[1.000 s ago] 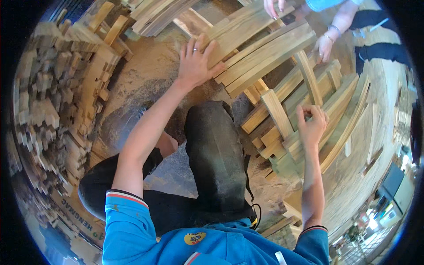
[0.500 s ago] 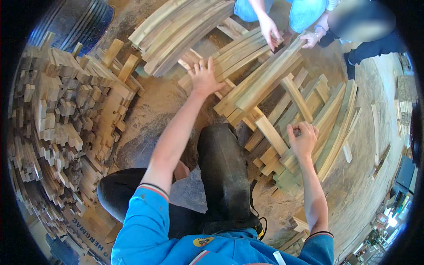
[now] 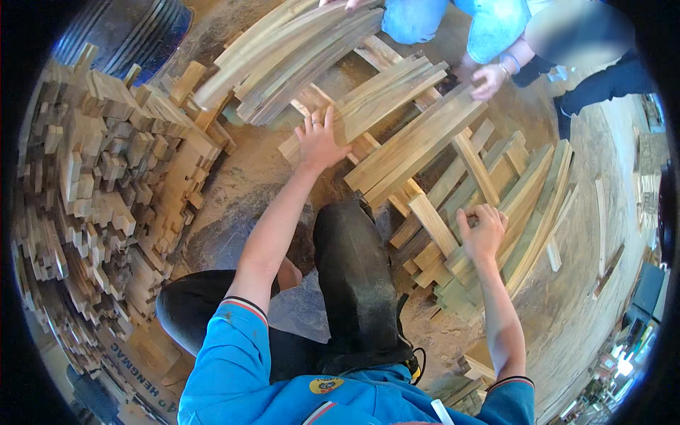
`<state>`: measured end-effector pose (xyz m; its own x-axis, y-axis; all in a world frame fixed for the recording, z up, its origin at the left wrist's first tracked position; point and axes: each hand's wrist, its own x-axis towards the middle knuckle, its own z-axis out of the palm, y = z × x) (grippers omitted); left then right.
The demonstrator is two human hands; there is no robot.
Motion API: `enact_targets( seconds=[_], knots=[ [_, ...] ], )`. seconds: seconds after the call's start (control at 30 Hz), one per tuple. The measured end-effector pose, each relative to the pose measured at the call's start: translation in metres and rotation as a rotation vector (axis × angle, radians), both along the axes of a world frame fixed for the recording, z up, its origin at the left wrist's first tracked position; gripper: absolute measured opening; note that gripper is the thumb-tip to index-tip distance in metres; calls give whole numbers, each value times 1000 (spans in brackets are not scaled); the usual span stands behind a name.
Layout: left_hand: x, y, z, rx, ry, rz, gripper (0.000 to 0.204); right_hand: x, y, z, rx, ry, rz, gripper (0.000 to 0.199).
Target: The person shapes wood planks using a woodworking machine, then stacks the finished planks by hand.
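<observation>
Wooden slat bundle (image 3: pixel 418 142) lies under the flat, released left hand (image 3: pixel 319 138); right hand (image 3: pixel 483 230) clenched on a slat (image 3: pixel 528 205).

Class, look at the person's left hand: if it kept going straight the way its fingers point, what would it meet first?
The left hand already rests on the end of a bundle of wooden slats. Straight ahead, up the picture, it would probably next meet the bigger stack of curved slats, though depth is unclear.
</observation>
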<state>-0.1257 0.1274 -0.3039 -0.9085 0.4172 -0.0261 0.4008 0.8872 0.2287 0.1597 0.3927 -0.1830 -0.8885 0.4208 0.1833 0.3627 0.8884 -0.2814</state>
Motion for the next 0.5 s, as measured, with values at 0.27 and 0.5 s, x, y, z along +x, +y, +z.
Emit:
enact_targets(
  seconds=[0.27, 0.5],
  knots=[
    [7, -12, 5, -16, -38, 26, 114, 0, 0, -6, 3, -3, 20, 25],
    [18, -32, 6, -8, 45, -28, 112, 6, 2, -11, 29, 1, 48, 23]
  ],
)
